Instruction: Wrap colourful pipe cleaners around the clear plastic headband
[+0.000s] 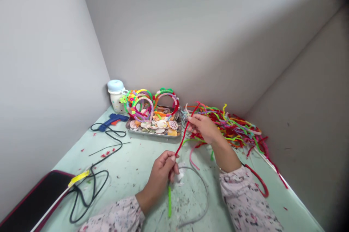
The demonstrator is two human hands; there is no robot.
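A red pipe cleaner (184, 136) runs slantwise between my two hands above the table. My left hand (163, 168) is closed on its lower end, thumb pressed against the fingers. Farther up the same pipe cleaner, my right hand (202, 126) pinches it, and its tip sticks out beyond the fingers. Below my left hand a green pipe cleaner (169, 203) hangs or lies; whether the hand holds it too, I cannot tell. A grey curved strip, perhaps a headband (206, 192), lies on the table between my forearms, beside a small white lump (180, 176).
A metal tray (152, 133) of shells holds colourful decorated headbands (143, 106). Right of it is a heap of pipe cleaners (231, 126). At left are a white jar (116, 99), a blue glue gun (111, 121), a looping black cord (92, 174) and a dark pad (35, 195).
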